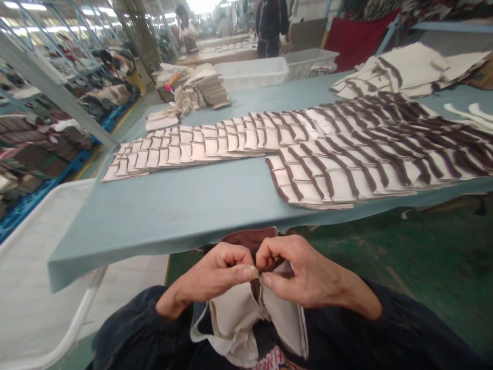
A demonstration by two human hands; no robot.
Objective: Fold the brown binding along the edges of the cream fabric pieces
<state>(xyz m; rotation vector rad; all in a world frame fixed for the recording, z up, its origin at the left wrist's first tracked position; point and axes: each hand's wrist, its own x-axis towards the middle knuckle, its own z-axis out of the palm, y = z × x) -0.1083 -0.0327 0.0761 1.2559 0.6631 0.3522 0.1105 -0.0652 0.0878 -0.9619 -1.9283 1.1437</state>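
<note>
Low in the middle, in front of my body, a cream and brown sewn fabric piece hangs from both hands. My left hand pinches its brown-edged middle between thumb and bent fingers. Close beside it, my right hand pinches the same edge, the two thumb tips almost touching. A brown part of the piece sticks up behind the fingers, and cream panels drop below them. A pale strip dangles at its lower left. What lies right between the fingertips is too small to make out.
A table with a blue-green cover carries overlapping rows of cream fabric pieces with brown edges. Fabric stacks and white bins stand at the back. A white cart is at left. A person stands farther off.
</note>
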